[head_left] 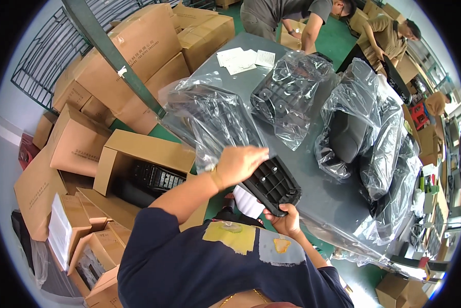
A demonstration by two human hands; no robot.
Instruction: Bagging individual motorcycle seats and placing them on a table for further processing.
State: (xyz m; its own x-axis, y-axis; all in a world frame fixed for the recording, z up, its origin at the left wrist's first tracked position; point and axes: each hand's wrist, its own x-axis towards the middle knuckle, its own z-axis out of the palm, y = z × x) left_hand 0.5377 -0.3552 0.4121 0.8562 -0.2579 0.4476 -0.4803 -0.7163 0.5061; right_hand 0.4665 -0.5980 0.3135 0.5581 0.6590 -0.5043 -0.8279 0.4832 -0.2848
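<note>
Between both hands: left hand (239, 164) grips bag (210, 120), right hand (284, 222) apparently clasps black part (271, 185).

The left hand (239, 163) lies on a black ribbed plastic panel (271, 186), fingers at its clear plastic bag (210, 120); the right hand (284, 220) grips the panel's lower edge over the grey table (320, 192).
</note>
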